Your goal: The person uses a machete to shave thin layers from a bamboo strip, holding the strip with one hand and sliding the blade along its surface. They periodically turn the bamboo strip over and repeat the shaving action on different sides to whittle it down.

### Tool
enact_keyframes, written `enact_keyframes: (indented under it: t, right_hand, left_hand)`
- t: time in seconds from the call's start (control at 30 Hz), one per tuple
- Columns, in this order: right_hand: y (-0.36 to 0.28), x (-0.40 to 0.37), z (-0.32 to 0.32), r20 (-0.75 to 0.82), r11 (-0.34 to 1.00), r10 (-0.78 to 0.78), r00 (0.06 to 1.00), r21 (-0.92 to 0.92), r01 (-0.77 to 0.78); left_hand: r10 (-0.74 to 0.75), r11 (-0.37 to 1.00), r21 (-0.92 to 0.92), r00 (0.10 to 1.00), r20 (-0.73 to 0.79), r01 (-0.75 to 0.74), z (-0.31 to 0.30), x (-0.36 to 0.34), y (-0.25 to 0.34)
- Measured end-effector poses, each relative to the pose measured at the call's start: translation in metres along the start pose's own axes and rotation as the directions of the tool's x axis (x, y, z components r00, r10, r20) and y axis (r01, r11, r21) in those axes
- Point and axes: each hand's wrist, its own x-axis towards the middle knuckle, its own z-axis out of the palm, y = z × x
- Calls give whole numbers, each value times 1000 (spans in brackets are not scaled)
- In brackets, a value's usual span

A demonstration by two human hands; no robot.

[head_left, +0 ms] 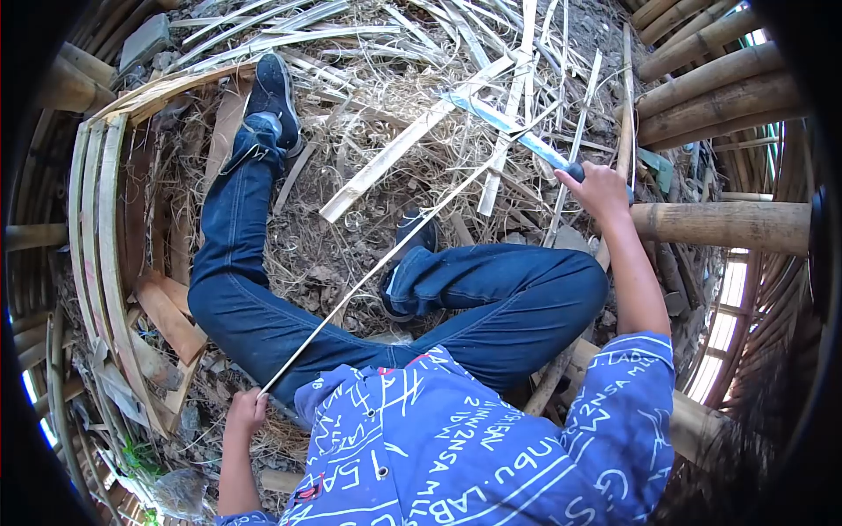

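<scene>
My left hand (pixel 246 410), at the lower left, is closed on the near end of a long thin bamboo strip (pixel 351 294). The strip runs up and to the right across my lap to a long knife (pixel 517 131). My right hand (pixel 599 191) grips the knife's dark handle at the upper right. The blade points up and left, and the strip's far end meets it around mid-blade; whether it is cut into there is too small to tell. Just left of the blade lies a wide flat bamboo slat (pixel 386 162).
Split bamboo strips and fine shavings (pixel 386 70) litter the ground ahead. My legs in jeans spread over the ground. Curved slats (pixel 105 219) stand at the left. Thick bamboo poles (pixel 728 226) lie at the right, one close beside my right hand. A grey block (pixel 145 42) is at the upper left.
</scene>
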Motion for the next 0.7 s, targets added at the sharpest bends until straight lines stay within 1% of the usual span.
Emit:
enact_keyframes:
  t: [0.07,0.1,0.13,0.2,0.23,0.3,0.33,0.4,0.43,0.53,0.57,0.63,0.67,0.7]
  right_hand:
    - [-3,-4,8,52,999,24,998,48,-26]
    - [-16,-11,-1,34,993,-22,999,119,18]
    - [-30,-15,-5,95,990,-64,993,131,51]
    - [-54,-22,-2,98,979,-188,977,100,178]
    - [-58,-19,-1,94,979,-187,978,100,177]
    - [-62,-17,2,87,952,-292,952,117,282]
    - [-61,-16,1,88,953,-291,953,118,280]
    - [-53,-8,-4,60,971,-218,974,113,211]
    - [-46,-3,-10,129,983,-149,980,124,133]
    - [3,26,2,105,991,71,992,103,-82]
    - [4,25,9,110,991,70,991,104,-81]
    - [-3,29,4,-7,999,-4,1000,-40,3]
    - [-10,29,3,103,1000,16,995,-18,-14]
    - [-14,28,2,77,1000,15,997,2,-15]
  left_hand:
    - [18,1000,1,1000,-13,-18,0,-1,1]
    - [-5,999,-33,1000,-6,5,-3,1,11]
    - [-30,997,-69,1000,2,30,-5,2,18]
    - [-40,996,-80,999,5,40,-6,1,19]
    - [-41,996,-84,999,10,42,-4,-1,15]
    - [-45,996,-82,999,20,46,-5,-4,14]
    - [-46,996,-74,999,14,47,-5,-4,16]
    - [-47,996,-72,999,-1,46,-4,-4,16]
    - [-45,996,-77,999,9,46,-3,-3,12]
    - [-40,995,-87,999,10,41,-4,4,20]
    - [-35,995,-93,999,1,35,-5,6,23]
    - [-34,997,-67,999,8,34,-3,1,13]
    - [-27,999,-34,1000,15,28,-3,1,6]
    - [-30,998,-54,1000,10,30,-6,-2,11]
